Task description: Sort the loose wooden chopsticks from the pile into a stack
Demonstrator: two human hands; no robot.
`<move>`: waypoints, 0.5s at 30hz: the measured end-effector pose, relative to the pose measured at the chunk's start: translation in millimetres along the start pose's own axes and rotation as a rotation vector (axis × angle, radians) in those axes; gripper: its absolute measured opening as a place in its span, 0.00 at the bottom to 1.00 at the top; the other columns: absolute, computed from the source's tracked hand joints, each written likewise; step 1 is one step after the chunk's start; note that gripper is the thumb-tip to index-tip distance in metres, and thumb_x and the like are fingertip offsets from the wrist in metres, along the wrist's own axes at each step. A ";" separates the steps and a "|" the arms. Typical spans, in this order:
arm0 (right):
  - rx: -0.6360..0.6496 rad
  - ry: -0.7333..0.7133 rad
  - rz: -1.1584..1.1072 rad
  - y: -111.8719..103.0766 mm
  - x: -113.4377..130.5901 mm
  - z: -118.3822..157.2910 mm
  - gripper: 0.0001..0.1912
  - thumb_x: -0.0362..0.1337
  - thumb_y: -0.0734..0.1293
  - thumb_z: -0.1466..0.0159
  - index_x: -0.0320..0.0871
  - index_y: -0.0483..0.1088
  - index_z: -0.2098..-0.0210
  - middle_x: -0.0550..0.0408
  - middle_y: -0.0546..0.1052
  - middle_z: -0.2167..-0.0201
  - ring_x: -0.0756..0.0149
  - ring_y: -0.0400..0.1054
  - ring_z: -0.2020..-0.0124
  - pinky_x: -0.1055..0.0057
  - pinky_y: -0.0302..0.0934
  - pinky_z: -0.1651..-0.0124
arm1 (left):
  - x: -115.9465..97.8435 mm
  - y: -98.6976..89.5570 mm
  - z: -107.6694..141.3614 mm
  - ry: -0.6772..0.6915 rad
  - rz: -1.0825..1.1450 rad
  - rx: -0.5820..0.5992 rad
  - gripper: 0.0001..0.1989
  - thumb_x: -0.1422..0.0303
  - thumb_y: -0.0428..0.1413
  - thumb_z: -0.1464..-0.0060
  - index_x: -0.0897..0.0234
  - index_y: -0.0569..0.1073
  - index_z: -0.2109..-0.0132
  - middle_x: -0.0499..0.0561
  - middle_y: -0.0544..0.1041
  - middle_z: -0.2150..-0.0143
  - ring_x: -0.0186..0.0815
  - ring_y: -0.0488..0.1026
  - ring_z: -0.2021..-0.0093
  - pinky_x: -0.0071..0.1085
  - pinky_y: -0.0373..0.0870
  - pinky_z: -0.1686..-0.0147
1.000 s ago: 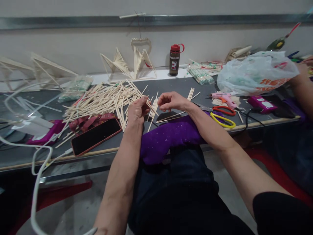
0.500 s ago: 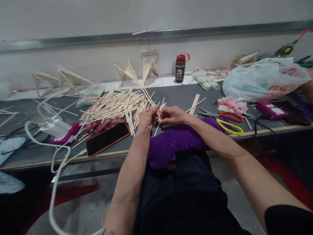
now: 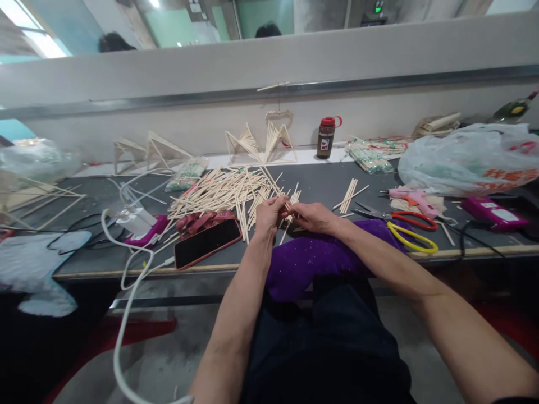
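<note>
So the wooden sticks [image 3: 289, 201] in play are a small bunch pinched right where both hands meet, just above the near part of the grey table [image 3: 311, 174], at the right-hand end of the big loose stick pile [image 3: 219, 191]. The left hand [image 3: 269, 214] is curled around the bunch with fingers closed on it, and the right hand [image 3: 314, 217] comes in from the other side with its fingertips pinched on the same sticks. The two hands are basically touching each other. How many sticks are in the grip I honestly can't tell, they blur together.

Right under the forearms there's a purple glittery cloth [image 3: 311, 261] hanging off the table edge onto the lap. Left of the hands lies a phone [image 3: 207, 243] with a reddish case, screen up, partly on a red crumpled wrapper [image 3: 197, 220]. To the right are scissors with red and yellow handles [image 3: 404, 227], then a pink glue gun [image 3: 410, 196], and a big plastic bag [image 3: 467, 157] behind it. A few separate sticks [image 3: 349, 195] lie apart mid-table. At the back stand a brown bottle with a red cap [image 3: 326, 137] and some finished stick frames [image 3: 261, 143]. A white cable [image 3: 130, 280] loops off the left edge.
</note>
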State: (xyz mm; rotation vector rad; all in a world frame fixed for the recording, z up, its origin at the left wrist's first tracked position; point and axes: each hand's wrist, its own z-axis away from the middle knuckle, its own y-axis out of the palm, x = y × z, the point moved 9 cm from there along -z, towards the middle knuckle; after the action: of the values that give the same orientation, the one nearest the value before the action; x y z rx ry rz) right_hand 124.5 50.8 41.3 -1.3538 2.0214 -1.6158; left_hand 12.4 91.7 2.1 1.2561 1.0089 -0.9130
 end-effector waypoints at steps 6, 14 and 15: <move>-0.122 0.160 -0.474 -11.8 -22.8 -2.6 0.10 0.40 0.63 0.38 0.41 0.69 0.60 0.55 0.76 0.69 0.72 0.69 0.74 0.74 0.60 0.67 | -6.0 -7.9 0.6 0.027 0.063 -0.095 0.15 0.62 0.68 0.66 0.68 0.76 0.73 0.50 0.77 0.75 0.26 0.70 0.80 0.20 0.65 0.83; 0.059 0.388 -0.775 13.1 -32.7 -3.8 0.13 0.44 0.68 0.45 0.39 0.70 0.73 0.58 0.72 0.78 0.74 0.64 0.80 0.76 0.57 0.76 | -3.7 -2.4 0.0 0.048 -0.010 -0.064 0.15 0.60 0.67 0.64 0.69 0.76 0.73 0.51 0.76 0.77 0.28 0.72 0.79 0.22 0.69 0.79; 0.075 0.385 -0.793 14.6 -30.6 -4.1 0.14 0.45 0.68 0.45 0.38 0.70 0.73 0.59 0.72 0.78 0.74 0.64 0.80 0.76 0.57 0.76 | -3.2 -1.7 0.1 0.045 -0.007 -0.061 0.16 0.60 0.67 0.64 0.69 0.76 0.73 0.51 0.76 0.77 0.29 0.72 0.79 0.23 0.69 0.79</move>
State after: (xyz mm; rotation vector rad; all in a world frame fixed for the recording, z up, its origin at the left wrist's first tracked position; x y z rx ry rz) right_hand 131.2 76.2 19.5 -2.1134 1.6413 -2.3943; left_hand 9.7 91.4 4.6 1.2276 1.0688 -0.8566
